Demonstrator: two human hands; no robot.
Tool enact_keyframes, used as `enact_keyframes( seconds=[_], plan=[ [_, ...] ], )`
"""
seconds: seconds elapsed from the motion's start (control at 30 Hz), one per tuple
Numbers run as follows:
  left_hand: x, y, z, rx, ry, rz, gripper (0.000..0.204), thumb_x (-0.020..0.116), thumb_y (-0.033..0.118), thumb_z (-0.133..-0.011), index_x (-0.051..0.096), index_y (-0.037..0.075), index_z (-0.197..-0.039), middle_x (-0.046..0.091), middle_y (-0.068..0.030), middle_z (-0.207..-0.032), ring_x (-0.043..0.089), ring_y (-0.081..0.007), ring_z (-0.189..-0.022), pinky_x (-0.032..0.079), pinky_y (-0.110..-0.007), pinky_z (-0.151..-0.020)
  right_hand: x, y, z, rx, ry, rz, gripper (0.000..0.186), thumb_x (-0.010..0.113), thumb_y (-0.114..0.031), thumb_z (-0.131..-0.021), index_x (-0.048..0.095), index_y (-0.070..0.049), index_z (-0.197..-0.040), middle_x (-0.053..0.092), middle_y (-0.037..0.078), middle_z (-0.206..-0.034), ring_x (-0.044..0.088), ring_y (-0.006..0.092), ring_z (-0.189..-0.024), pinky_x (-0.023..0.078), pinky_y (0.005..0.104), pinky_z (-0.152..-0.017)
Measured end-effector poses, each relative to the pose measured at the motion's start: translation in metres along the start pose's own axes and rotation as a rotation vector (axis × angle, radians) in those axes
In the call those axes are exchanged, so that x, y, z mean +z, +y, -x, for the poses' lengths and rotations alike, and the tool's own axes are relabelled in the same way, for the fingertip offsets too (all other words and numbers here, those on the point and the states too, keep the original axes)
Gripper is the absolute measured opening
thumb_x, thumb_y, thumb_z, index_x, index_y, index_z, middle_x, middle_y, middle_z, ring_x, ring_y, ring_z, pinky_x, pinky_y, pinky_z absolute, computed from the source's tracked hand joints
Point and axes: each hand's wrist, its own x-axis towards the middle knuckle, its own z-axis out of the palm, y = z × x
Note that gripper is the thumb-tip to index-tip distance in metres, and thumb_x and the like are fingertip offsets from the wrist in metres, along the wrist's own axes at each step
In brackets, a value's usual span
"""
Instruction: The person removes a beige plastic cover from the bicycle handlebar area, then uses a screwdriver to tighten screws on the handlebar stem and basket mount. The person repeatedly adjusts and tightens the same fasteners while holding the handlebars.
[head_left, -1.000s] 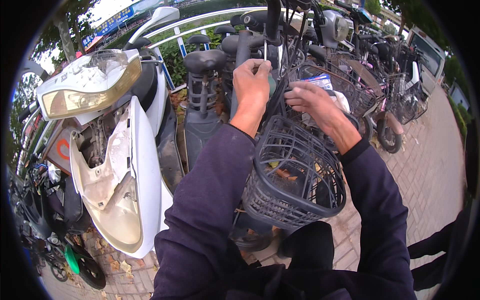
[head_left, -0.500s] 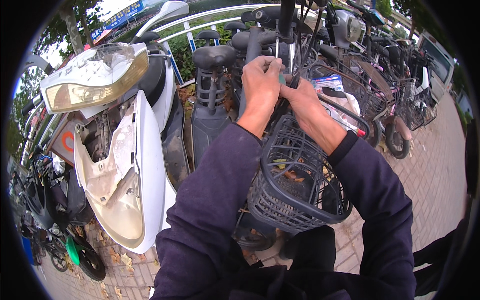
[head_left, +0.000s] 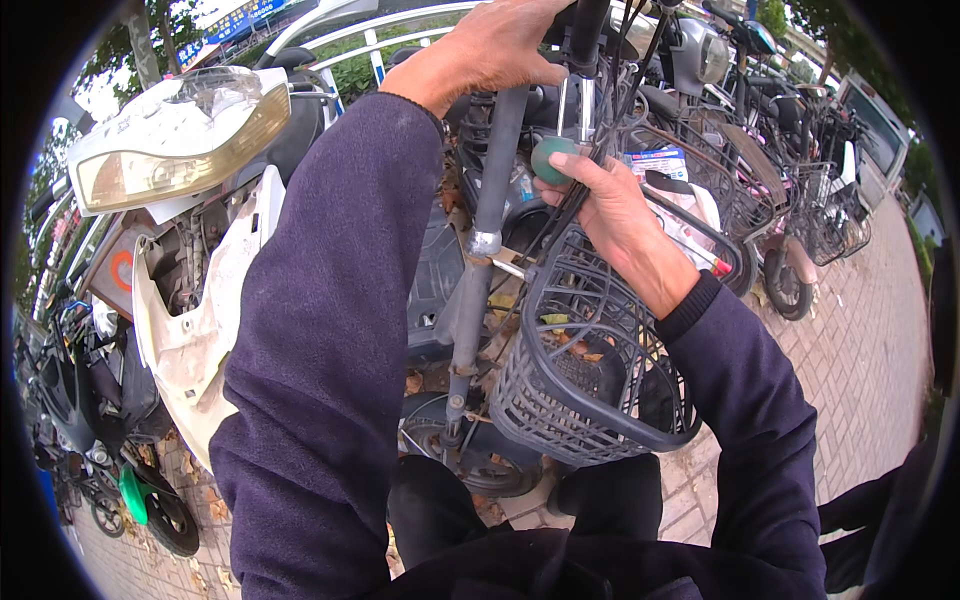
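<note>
My right hand is closed around the green, ball-shaped handle of what looks like a screwdriver. Its slim metal shaft points up toward the bike's handlebar stem. Black cables run down past my fingers. At the upper edge, my left hand is wrapped over the dark handlebar beside the stem, thumb underneath; some of its fingers are out of view. Beneath my hands are the bike's grey frame tube and a black basket with dry leaves in it.
A white scooter with a broken front panel stands at the left. Parked bikes with wire baskets crowd the right. A white railing runs behind, and brick paving extends to the right.
My left hand has moved up and away from my right hand, onto the handlebar. The green handle now shows in my right hand. My view has shifted, exposing the frame tube and front wheel.
</note>
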Motion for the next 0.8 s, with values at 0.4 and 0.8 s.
enact_keyframes(
  seconds=[0.4,0.8],
  plan=[
    [0.005,0.0,0.008,0.117,0.153,0.194,0.071,0.078,0.003,-0.079,0.049,0.001,-0.144,0.055,-0.0234,-0.135,0.052,-0.0428,-0.128,0.043,-0.044,-0.109,-0.012,0.014,-0.006,-0.07,-0.115,-0.161,0.038,0.074,-0.017,-0.096,0.06,0.005,-0.123,0.069,0.014,-0.113,0.069,0.0239,-0.098,0.053,0.0295,-0.074],
    [0.003,0.003,0.009,0.092,0.129,0.173,0.072,0.077,0.004,-0.08,0.046,0.001,-0.146,0.053,-0.0237,-0.141,0.05,-0.0418,-0.134,0.04,-0.043,-0.113,-0.01,0.004,0.003,0.012,-0.261,-0.351,0.039,0.07,-0.015,-0.097,0.058,0.003,-0.128,0.069,0.018,-0.119,0.069,0.0227,-0.097,0.054,0.0327,-0.083]
  ],
)
